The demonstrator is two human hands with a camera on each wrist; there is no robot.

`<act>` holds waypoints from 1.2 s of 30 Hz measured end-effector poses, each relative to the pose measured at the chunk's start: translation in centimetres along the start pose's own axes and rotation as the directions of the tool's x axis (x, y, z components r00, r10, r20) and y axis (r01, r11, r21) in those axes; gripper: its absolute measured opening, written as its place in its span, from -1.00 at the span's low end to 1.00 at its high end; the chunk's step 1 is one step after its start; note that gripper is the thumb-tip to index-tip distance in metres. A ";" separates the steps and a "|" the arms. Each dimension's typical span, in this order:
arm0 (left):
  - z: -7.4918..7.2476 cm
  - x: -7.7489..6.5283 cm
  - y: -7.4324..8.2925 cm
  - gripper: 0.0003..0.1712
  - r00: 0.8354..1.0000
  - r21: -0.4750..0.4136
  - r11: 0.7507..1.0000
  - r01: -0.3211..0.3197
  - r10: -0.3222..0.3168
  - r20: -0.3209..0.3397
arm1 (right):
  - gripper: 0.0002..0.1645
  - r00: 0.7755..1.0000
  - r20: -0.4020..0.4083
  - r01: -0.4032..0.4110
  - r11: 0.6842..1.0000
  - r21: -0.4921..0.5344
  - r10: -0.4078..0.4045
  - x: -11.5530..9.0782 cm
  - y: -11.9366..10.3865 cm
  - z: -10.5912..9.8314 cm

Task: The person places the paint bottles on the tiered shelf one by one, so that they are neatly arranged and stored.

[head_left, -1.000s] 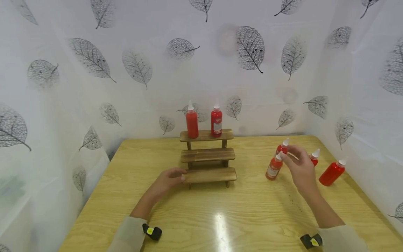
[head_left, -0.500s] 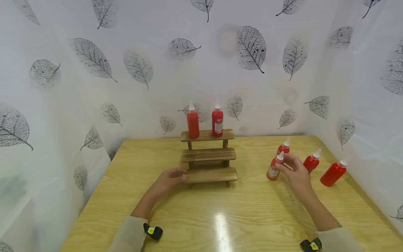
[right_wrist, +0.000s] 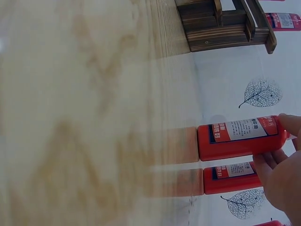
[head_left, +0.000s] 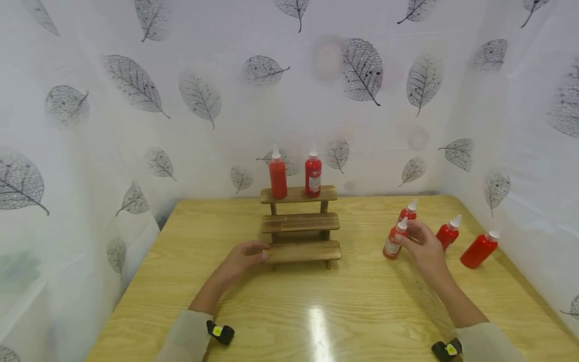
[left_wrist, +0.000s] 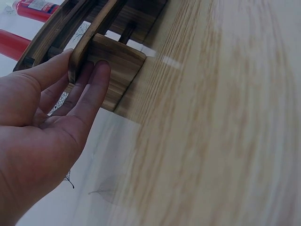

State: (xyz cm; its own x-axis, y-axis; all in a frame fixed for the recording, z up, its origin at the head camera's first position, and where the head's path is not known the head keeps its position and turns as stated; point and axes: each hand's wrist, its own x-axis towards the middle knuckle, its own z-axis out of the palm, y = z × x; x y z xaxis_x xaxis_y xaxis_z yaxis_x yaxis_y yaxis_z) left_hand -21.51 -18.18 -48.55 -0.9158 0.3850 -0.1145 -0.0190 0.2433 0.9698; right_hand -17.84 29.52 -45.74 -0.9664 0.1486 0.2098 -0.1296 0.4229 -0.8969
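Observation:
My left hand (head_left: 245, 258) grips the left end of the lowest step of a three-tier wooden stand (head_left: 300, 222); in the left wrist view the thumb lies over the board and the fingers reach under it. At the right, my right hand (head_left: 424, 246) pinches the upper part of a red squeeze bottle (head_left: 391, 245) with a white pointed cap. The right wrist view shows this labelled bottle (right_wrist: 240, 137) upright, its base at the tabletop. Two more red bottles, a left one (head_left: 278, 179) and a labelled one (head_left: 313, 177), stand on the top step.
Just behind the pinched bottle is another red bottle (head_left: 407, 213). Two further bottles, one nearer (head_left: 447, 233) and one at the far right (head_left: 479, 250), stand beside my right hand. A leaf-printed white curtain (head_left: 289, 115) encloses the wooden table (head_left: 217, 216).
My right hand has come down and slightly nearer on the bottle, from its cap to its upper body, uncovering a bottle to the right. The left hand stays on the stand.

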 end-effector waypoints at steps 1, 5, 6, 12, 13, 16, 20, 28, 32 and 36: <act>0.0 0.0 0.0 -0.49 1.000 0.001 1.000 -0.003 0.003 0.001 | -0.29 1.000 -0.003 0.001 1.000 -0.006 -0.001 0.0 0.0 0.0; 0.0 0.0 0.1 -0.48 1.000 0.000 1.000 -0.003 0.003 0.006 | -0.32 1.000 -0.007 0.001 1.000 -0.012 -0.002 0.0 0.0 0.1; 0.0 0.0 0.1 -0.48 1.000 0.001 1.000 -0.005 0.005 0.007 | -0.32 1.000 -0.006 0.001 1.000 -0.012 -0.001 0.1 -0.1 0.2; -0.1 0.0 0.0 -0.48 1.000 0.000 1.000 0.002 -0.002 0.007 | -0.33 1.000 0.002 0.006 1.000 -0.026 -0.006 0.2 -0.6 0.6; -0.1 0.0 0.0 -0.48 1.000 -0.001 1.000 0.004 -0.004 0.008 | -0.33 1.000 0.004 0.009 1.000 -0.026 -0.009 0.2 -0.7 0.6; -0.1 0.0 -0.1 -0.48 1.000 0.000 1.000 0.005 -0.005 0.010 | -0.33 1.000 0.013 0.019 1.000 -0.018 -0.018 0.3 -1.2 0.9; -0.2 -0.1 -0.2 -0.48 1.000 0.007 1.000 -0.003 0.003 0.009 | -0.33 1.000 0.019 0.024 1.000 -0.014 -0.024 0.6 -1.8 1.3; 0.0 -0.3 0.1 -0.46 1.000 -0.051 0.999 -0.009 0.010 0.025 | -0.31 0.999 0.030 0.020 0.999 0.025 -0.021 0.8 -2.8 2.2; 0.0 -0.2 0.1 -0.44 0.999 -0.075 0.997 -0.008 0.011 0.037 | -0.32 0.999 0.038 0.018 0.999 0.036 -0.020 0.9 -3.3 2.6; 0.0 -0.1 -0.1 -0.44 0.999 -0.070 0.998 -0.008 0.011 0.041 | -0.36 0.999 0.043 0.019 0.998 0.056 -0.022 1.0 -3.9 2.7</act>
State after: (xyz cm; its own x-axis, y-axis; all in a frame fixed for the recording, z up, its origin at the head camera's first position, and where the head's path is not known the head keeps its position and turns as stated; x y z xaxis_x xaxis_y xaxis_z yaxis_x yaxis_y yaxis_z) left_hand -21.41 -18.29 -48.57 -0.8988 0.4237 -0.1128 -0.0397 0.1775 0.9833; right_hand -18.87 25.58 -43.14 -0.9720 0.1010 0.2123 -0.1605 0.3748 -0.9131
